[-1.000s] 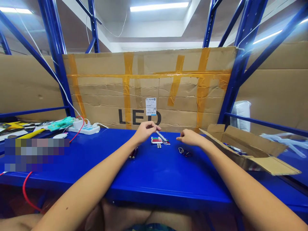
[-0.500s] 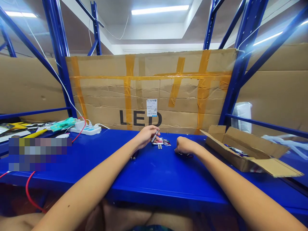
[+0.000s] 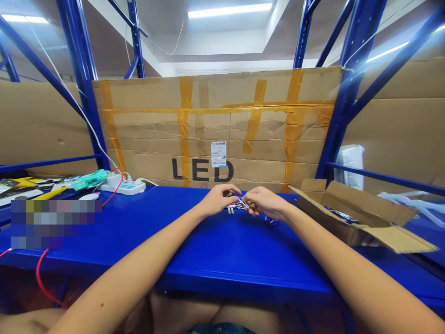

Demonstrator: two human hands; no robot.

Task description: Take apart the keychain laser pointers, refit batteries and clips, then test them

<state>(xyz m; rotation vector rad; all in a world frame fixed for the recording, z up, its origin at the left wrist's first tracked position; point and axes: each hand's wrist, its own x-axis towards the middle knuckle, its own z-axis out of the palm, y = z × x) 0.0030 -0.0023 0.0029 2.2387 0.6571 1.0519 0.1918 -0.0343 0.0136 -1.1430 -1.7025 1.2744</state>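
Note:
My left hand (image 3: 219, 200) is closed around a small silver cylinder (image 3: 229, 193), mostly covered by the fingers. Close beside it, my right hand (image 3: 262, 202) pinches a silver carabiner-like clip (image 3: 244, 202) whose loop reaches toward the left fingertips. I cannot tell whether the clip touches the cylinder. Under and behind the hands lies a row of slim coloured pieces (image 3: 232, 205), partly hidden. In front of them sit several small round silver pieces (image 3: 231, 210). Dark red and purple clips (image 3: 271, 222) rest on the table just below my right wrist.
The blue table (image 3: 222, 260) backs onto a large taped cardboard panel (image 3: 153, 139). An open carton (image 3: 347, 236) with shiny pieces inside stands at the right. On the left are a white power strip (image 3: 128, 187), a red cable (image 3: 41, 278) and assorted packets.
My right hand has lifted from the clips on the table and moved left, bringing a silver clip to my left hand. The left hand has turned the cylinder and shifted slightly right.

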